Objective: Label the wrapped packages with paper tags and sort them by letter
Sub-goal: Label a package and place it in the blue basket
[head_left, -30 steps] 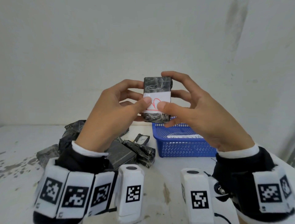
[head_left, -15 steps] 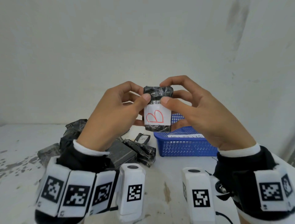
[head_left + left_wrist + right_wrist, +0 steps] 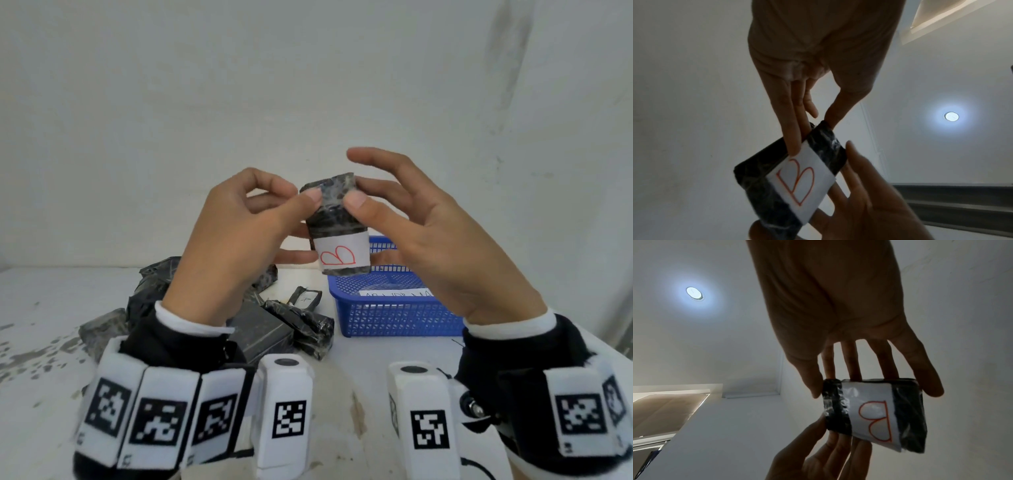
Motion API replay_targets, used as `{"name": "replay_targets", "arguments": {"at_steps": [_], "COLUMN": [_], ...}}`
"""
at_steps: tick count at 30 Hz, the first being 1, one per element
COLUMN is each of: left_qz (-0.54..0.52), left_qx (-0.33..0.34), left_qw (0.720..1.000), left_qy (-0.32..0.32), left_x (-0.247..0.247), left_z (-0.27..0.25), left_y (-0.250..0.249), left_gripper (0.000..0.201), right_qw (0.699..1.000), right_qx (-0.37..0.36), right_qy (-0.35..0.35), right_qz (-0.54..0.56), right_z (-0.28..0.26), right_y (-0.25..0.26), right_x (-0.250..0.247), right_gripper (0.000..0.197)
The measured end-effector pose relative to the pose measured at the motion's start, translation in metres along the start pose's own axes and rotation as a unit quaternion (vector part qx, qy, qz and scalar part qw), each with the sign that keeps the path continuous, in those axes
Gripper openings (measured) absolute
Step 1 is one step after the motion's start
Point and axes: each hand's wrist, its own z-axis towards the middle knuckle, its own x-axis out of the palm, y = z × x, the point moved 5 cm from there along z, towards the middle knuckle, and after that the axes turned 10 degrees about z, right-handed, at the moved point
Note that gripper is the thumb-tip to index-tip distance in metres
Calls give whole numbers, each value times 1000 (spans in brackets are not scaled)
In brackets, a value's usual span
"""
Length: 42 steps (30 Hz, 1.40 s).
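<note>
I hold a small package wrapped in black film (image 3: 337,216) up at chest height, tilted a little. A white paper tag (image 3: 342,256) with a red letter B runs round its lower part. My left hand (image 3: 298,202) pinches the package from the left, thumb on the front near the top and fingers behind. My right hand (image 3: 363,202) pinches it from the right in the same way, with its index finger lifted off. The tag (image 3: 799,180) and the package (image 3: 756,191) show in the left wrist view. The right wrist view shows the tag (image 3: 873,417) on the package (image 3: 908,415).
A blue mesh basket (image 3: 394,315) with a paper strip (image 3: 397,294) on its near rim stands on the white table (image 3: 359,370), below and right of the package. A pile of black wrapped packages (image 3: 287,329) lies at left, one small one bearing a tag (image 3: 305,298). A white wall stands behind.
The package turned in my hands, so the tag went from its middle to its lower end. Both thumbs slid off the tag onto the upper wrap. My right index finger lifted away.
</note>
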Motion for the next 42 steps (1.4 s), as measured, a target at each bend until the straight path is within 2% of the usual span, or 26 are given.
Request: {"name": "replay_targets", "arguments": {"at_steps": [4,7,9,20,24,28,29,31,33,38,40,42], "left_qz": [2,13,21,66,98,136,146,155,140,42,26,23], "left_qx": [-6,1,4,35,55,57,47,21,16,1,6,14], "left_qw": [1000,1000,1000,997,993,989,988,982,979,995,997,997], "left_qy": [28,25,16,19,26,20,34,101,147,89,74,72], "left_x": [4,9,9,10,13,8,7,9,12,5,3,1], "left_z": [0,-1,-1,-1,-1,3,4,2,-2,3,4,5], "left_y": [1,1,1,0,-2,1,3,7,7,8,7,6], "left_gripper": [25,10,7,12,13,15,22,36,43,41,41,45], "right_qw": [1000,1000,999,1000,998,988,985,983,985,995,996,997], "right_qx": [-11,-8,-4,20,9,6,5,0,3,13,10,0], "right_qy": [0,-6,-9,-13,-62,-126,-133,-127,-110,-89,-85,-81], "right_qz": [-5,-22,-37,-17,8,85,105,130,136,49,21,10], "right_z": [0,2,3,2,5,6,6,6,5,4,5,5], "right_y": [0,-3,-4,-5,-6,-4,-4,-2,-1,2,-1,-3], "right_x": [-1,-1,1,0,-8,-18,-20,-19,-17,-16,-18,-19], "right_gripper": [45,41,39,12,16,19,20,29,38,21,33,36]}}
